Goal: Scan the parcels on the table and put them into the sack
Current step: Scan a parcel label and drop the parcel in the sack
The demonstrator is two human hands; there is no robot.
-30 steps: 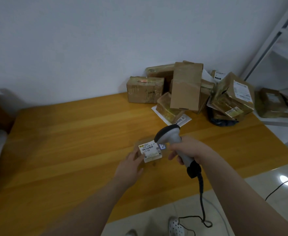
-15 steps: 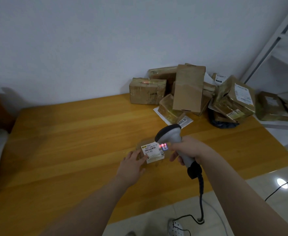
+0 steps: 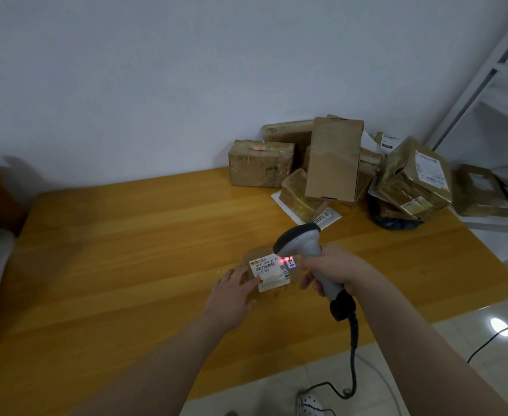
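Red beam from the barcode scanner [image 3: 300, 240], gripped in the right hand [image 3: 336, 267], clips the label edge of the small parcel [image 3: 269, 270] just left of it, steadied by flat fingers of the left hand [image 3: 231, 298]; a misread looks possible.

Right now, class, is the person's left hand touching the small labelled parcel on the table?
Touching. The head view shows the left hand with its fingers resting on the near-left side of the small parcel, with no gap between them.

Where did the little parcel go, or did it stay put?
No, it stayed. The little parcel lies just as far from the parcel pile as before, by the scanner.
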